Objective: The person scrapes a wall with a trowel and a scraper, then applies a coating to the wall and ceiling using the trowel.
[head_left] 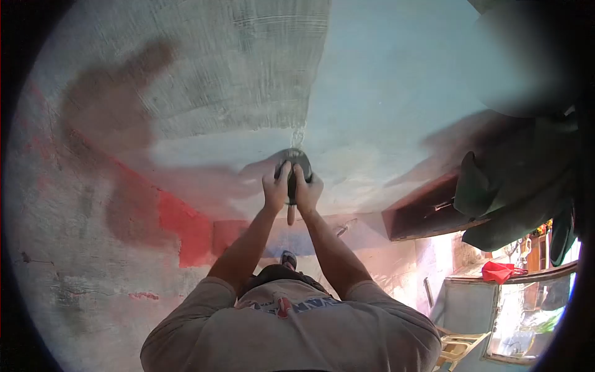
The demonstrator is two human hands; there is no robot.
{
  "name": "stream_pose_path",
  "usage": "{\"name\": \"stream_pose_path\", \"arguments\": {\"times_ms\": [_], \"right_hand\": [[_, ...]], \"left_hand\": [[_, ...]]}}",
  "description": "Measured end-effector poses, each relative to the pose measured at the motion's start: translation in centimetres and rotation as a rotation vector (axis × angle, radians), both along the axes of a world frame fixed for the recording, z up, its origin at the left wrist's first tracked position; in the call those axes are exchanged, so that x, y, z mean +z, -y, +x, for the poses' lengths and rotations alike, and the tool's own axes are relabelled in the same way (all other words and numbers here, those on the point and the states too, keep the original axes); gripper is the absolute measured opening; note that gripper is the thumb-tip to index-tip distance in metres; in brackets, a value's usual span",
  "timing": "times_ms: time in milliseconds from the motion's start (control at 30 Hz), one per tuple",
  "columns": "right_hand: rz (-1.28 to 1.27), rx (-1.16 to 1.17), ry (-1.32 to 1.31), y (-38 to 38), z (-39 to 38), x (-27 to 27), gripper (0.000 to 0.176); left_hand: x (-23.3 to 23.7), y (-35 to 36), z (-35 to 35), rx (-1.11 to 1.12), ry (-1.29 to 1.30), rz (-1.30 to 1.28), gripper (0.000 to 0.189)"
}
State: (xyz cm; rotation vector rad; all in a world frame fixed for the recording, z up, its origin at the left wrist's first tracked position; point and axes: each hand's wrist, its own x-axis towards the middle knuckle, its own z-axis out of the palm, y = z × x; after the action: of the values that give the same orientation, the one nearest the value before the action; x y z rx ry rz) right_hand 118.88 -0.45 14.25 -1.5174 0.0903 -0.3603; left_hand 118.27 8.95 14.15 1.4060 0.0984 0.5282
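Both my arms reach out to a surface in front of me. My left hand [273,188] and my right hand [309,189] are wrapped side by side around the handle of a dark trowel [292,159]. Its blade is pressed against the surface, and the wooden handle end sticks out below my hands. The blade sits at the edge of a rough grey plastered patch [248,68], where it meets smooth pale blue paint [403,74]. My grey printed shirt [291,335] fills the bottom of the view.
A red painted band [186,230] runs across the lower left of the surface. A shoe [288,259] shows between my arms. At the right are dark hanging cloth [514,192], a dark wooden board [424,216], a red cloth [499,271], a window [527,313] and a pale plastic chair [460,348].
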Motion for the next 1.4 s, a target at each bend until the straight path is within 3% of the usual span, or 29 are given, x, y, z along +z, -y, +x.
{"name": "stream_pose_path", "arguments": {"times_ms": [67, 100, 200, 233, 300, 333, 367, 467, 600, 633, 733, 767, 867, 900, 933, 1000, 1033, 1100, 1200, 1267, 1400], "right_hand": [[-0.004, 0.043, -0.030, -0.2, 1.6, 3.2, 0.039], [0.089, 0.039, -0.043, -0.4, 1.4, 4.2, 0.041], [0.033, -0.003, -0.009, -0.5, 0.4, 2.6, 0.041], [0.009, 0.003, -0.063, -0.2, -0.2, 0.9, 0.040], [0.042, -0.020, -0.016, -0.7, -0.9, -0.2, 0.039], [0.057, -0.034, 0.003, -0.8, -1.1, -0.4, 0.039], [-0.134, -0.035, -0.088, -0.4, -0.3, 0.9, 0.036], [0.053, 0.040, -0.032, -0.4, 1.1, 3.0, 0.034], [-0.046, 0.003, -0.051, 0.0, -0.8, 1.3, 0.036], [0.145, -0.001, 0.019, -0.7, -1.4, 1.0, 0.040], [-0.035, 0.008, -0.034, -0.4, 0.5, 1.0, 0.041], [-0.049, 0.013, -0.020, -0.5, 1.2, 2.7, 0.038], [-0.016, 0.038, -0.037, -0.3, 1.1, 3.2, 0.036], [0.020, 0.030, -0.018, -0.3, 0.7, 2.2, 0.035], [0.036, 0.027, -0.017, -0.4, -0.2, 1.3, 0.035], [0.066, 0.014, -0.008, -0.5, -1.0, -0.6, 0.035], [0.073, 0.003, -0.031, -0.7, -0.6, -1.5, 0.036], [0.067, 0.047, -0.056, -0.5, 0.6, -0.2, 0.036], [0.104, 0.055, -0.045, -0.7, 0.8, 0.9, 0.038], [0.102, 0.043, -0.052, -0.5, -0.3, 0.6, 0.037], [-0.043, 0.006, -0.080, -0.5, -0.2, -0.5, 0.035]], "left_hand": [[2.6, -1.3, 1.7, -0.037, -0.061, 0.060, 0.022], [3.7, -0.8, 1.5, -0.066, -0.016, -0.108, 0.022], [1.0, -1.0, 1.0, 0.024, -0.054, 0.071, 0.028], [-0.6, -1.1, 0.5, 0.001, -0.044, 0.114, 0.022], [-1.3, -0.6, -0.2, 0.014, -0.031, 0.050, 0.022], [-1.4, -0.4, -0.4, 0.018, -0.030, 0.016, 0.022], [0.1, -0.4, 0.1, 0.035, 0.037, 0.034, 0.023], [3.1, -1.1, 1.2, -0.081, -0.083, -0.081, 0.026], [0.6, -0.5, -0.3, 0.009, -0.031, 0.112, 0.026], [0.4, 0.2, -0.5, 0.035, 0.007, 0.007, 0.026], [1.1, -0.3, 0.4, -0.009, 0.003, -0.047, 0.021], [2.0, -1.6, 1.3, -0.050, -0.021, 0.125, 0.019], [2.2, -0.6, 1.6, -0.038, 0.044, -0.092, 0.028], [1.5, -0.7, 1.2, 0.020, 0.031, 0.041, 0.029], [1.0, -0.4, 0.3, 0.010, -0.067, 0.025, 0.027], [-0.4, 0.2, -0.5, 0.062, 0.086, 0.043, 0.026], [-0.1, -0.2, -0.2, 0.032, 0.022, 0.031, 0.025], [0.4, -1.2, 0.6, -0.028, -0.113, -0.001, 0.022], [0.8, -1.1, 0.6, -0.026, -0.045, -0.046, 0.021], [-1.8, -1.5, 0.5, -0.012, -0.030, 0.022, 0.021], [-2.0, -0.5, 0.3, 0.013, -0.021, -0.087, 0.025]]}}
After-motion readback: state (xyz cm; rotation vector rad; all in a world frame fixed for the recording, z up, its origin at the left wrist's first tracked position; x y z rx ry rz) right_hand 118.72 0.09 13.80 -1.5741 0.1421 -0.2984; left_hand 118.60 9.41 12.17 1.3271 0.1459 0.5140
